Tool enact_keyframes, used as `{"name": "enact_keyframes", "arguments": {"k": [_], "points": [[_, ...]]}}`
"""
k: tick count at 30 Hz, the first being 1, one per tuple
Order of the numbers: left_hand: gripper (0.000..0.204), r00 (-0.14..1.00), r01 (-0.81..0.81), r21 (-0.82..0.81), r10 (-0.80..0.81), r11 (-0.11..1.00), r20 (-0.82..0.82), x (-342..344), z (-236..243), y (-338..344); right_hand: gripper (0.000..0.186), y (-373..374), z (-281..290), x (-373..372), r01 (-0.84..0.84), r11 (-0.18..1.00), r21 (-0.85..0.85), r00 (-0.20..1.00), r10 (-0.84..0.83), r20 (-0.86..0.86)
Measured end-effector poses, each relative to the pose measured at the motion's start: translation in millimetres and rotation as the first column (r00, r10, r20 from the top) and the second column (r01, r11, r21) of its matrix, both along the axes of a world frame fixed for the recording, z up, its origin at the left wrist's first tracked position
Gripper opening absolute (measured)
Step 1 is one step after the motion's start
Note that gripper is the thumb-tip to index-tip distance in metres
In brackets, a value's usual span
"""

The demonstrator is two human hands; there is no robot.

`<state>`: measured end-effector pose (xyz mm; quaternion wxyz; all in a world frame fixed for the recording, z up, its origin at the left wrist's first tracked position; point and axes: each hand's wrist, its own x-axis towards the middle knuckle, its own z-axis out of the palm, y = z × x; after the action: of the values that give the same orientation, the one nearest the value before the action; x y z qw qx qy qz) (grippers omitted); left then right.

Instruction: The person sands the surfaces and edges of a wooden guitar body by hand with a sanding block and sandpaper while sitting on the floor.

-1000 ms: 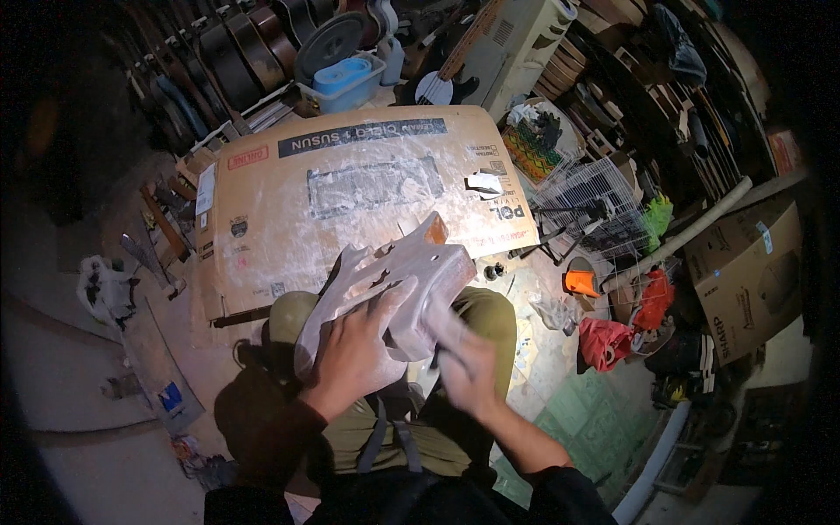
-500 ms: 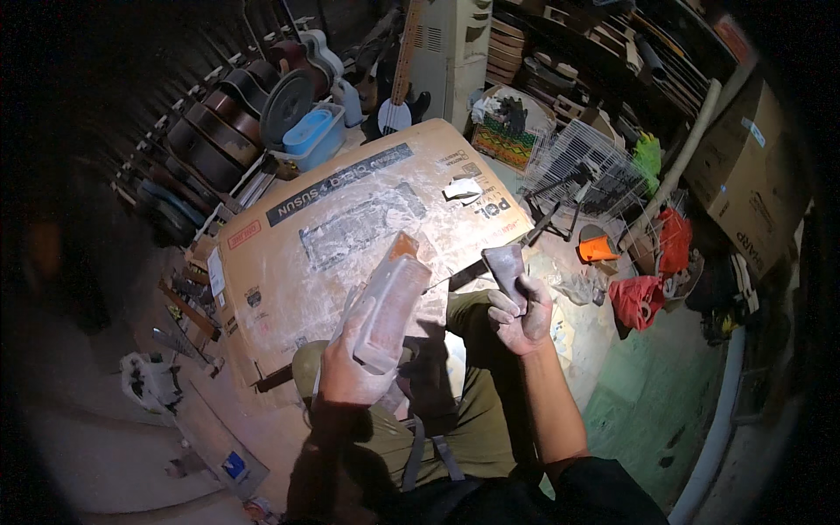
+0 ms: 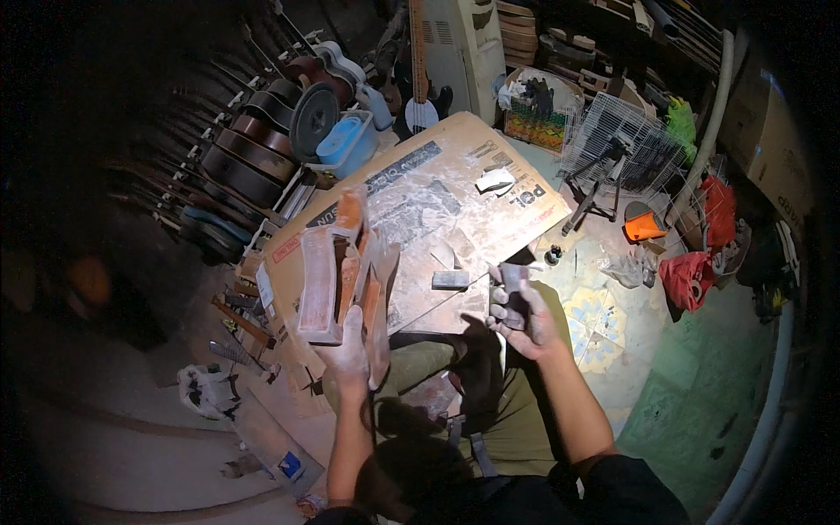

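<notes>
My left hand point(image 3: 346, 357) is closed round the lower end of a dusty reddish-brown wooden piece point(image 3: 318, 293), long and curved, with hollow orange-brown inner faces. It is held upright above the left part of the cardboard sheet point(image 3: 341, 328). My right hand point(image 3: 531, 328) grips a dark grey piece of sandpaper point(image 3: 514, 293), bent or wrapped; whether a block lies inside I cannot tell. A small grey block point(image 3: 450, 279) lies on the cardboard between the hands, beside a pale dusty scrap point(image 3: 446, 254).
Several guitars point(image 3: 249, 153) stand in a row at the far left, near a blue tub point(image 3: 341, 140). A white wire cage point(image 3: 626, 136), a black tripod point(image 3: 604, 179), an orange container point(image 3: 644, 227) and a red bag point(image 3: 687, 280) sit to the right.
My left hand has turned the wooden piece so its hollow side shows, and moved it left. The small grey block on the cardboard has come into sight. The right hand keeps its grip.
</notes>
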<state>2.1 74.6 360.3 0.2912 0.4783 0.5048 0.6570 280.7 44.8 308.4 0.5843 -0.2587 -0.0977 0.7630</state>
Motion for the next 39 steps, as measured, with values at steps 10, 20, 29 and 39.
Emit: {"name": "enact_keyframes", "arguments": {"k": [10,20,29,39], "points": [[0.061,0.887,-0.461,-0.152,0.457,0.874,-0.061,53,-101,67,0.046,70,-58,-50,-0.376,0.925,0.063,0.408,0.105,0.907],[0.062,0.562,-0.631,0.274,0.671,0.726,-0.484,75,-215,81,0.043,89,-67,-83,-0.147,0.955,0.258,0.553,-0.137,0.822],[0.080,0.717,-0.460,-0.089,0.310,0.883,-0.625,65,-222,29,0.062,71,-34,-106,-0.346,0.863,0.368,0.220,-0.306,0.926],[0.097,0.451,-0.016,0.012,0.018,1.000,-0.892,-39,-53,69,0.058,78,-47,-91,-0.456,0.796,0.398,0.167,-0.363,0.917]]}}
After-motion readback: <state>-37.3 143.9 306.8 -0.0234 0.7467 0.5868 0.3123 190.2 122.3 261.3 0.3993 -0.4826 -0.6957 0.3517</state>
